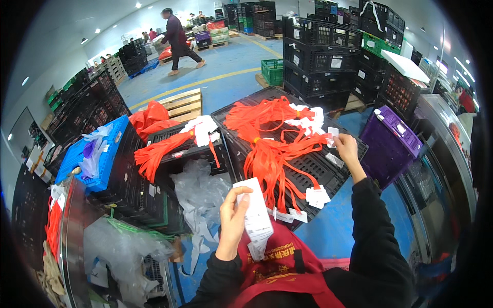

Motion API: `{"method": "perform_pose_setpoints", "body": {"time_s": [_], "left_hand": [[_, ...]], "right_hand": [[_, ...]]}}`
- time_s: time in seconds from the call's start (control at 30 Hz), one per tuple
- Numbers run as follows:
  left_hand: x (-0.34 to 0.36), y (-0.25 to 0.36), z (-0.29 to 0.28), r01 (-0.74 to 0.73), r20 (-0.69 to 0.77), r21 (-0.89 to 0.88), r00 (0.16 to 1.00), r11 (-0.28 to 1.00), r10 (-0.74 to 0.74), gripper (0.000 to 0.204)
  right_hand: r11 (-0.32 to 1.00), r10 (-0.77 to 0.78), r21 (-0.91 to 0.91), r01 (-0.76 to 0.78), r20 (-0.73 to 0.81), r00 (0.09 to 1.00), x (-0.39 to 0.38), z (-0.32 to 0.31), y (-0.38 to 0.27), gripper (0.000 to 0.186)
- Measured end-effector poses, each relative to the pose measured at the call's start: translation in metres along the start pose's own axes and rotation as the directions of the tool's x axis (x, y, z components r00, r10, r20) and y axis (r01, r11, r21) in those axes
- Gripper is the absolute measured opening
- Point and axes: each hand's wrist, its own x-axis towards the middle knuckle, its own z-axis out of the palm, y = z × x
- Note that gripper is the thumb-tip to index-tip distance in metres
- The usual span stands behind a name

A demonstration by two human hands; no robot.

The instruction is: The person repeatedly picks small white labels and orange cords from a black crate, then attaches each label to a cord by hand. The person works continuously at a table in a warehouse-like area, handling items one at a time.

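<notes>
The label stack [255, 205], white and w/ a folded tail hanging at its lower end, is gripped in the L hand [232, 220], thumb lying on its face. IMO this hand should hold it firm but not bend it. The R hand [347, 149] pinches a small white tag [333, 132] btw thumb and finger, by the ends of the red straps [267, 161]. I think it is best to take only this tag, by its edge, w/o pulling the neighbour straps, bc they cross each other and may tangle.

The stack is in front of the red apron [280, 238], well apart from the R hand, which is farther up and to the right. The straps lie btw both hands and beyond, on the black crate [328, 177]. On the left, a 2nd strap bundle [164, 151] lies near clear plastic bags [200, 179]; a purple crate [390, 141] stands on the right.
</notes>
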Motion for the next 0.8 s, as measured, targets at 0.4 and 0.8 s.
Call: {"method": "perform_pose_setpoints", "body": {"time_s": [0.4, 0.8], "left_hand": [[0.015, -0.016, 0.026, 0.155, 0.066, -0.059, 0.986, 0.986, -0.151, 0.039], [0.036, -0.026, 0.052, -0.006, 0.147, 0.353, 0.988, 0.936, -0.050, 0.012]], "right_hand": [[0.765, -0.433, 0.536, 0.356, 0.020, 0.901, -0.076, -0.052, -0.126, 0.012], [0.775, -0.503, 0.602, 0.192, 0.404, 0.764, -0.107, -0.046, -0.150, 0.014]]}}
